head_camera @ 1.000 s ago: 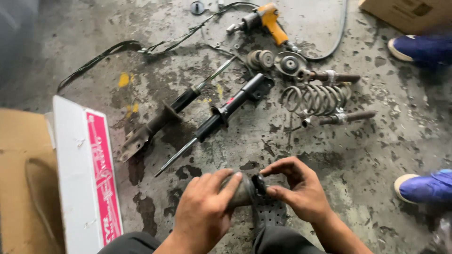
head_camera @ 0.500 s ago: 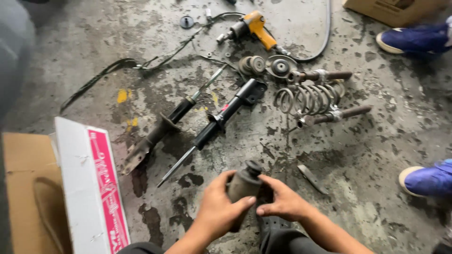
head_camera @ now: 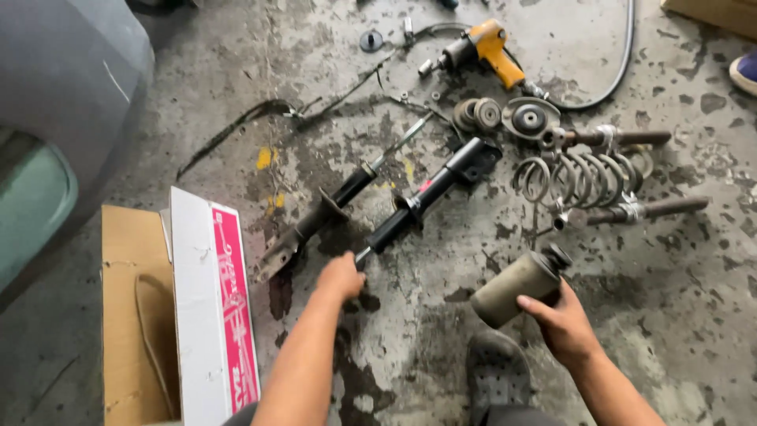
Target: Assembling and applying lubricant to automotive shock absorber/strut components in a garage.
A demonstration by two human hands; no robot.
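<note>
My left hand (head_camera: 341,278) reaches forward over the stained concrete floor (head_camera: 441,347) and closes around the thin rod end of a black shock absorber (head_camera: 426,199) that lies diagonally. My right hand (head_camera: 561,317) holds a grey-beige cylindrical dust boot (head_camera: 516,286) with a black ribbed tip, tilted up to the right. A second, older black shock absorber (head_camera: 331,209) lies just left of the first one, parallel to it.
A coil spring (head_camera: 579,180) clamped by two spring compressors, round strut mounts (head_camera: 530,118), an orange air impact wrench (head_camera: 481,47) with hose, loose cables, an open cardboard box with a pink and white flap (head_camera: 213,308), a grey car body (head_camera: 63,87), my dark shoe (head_camera: 497,371), a blue shoe (head_camera: 743,71).
My left hand let go of the dust boot and reached forward to the shock absorber's rod. The right hand alone now holds the boot, moved right. The view shifted left.
</note>
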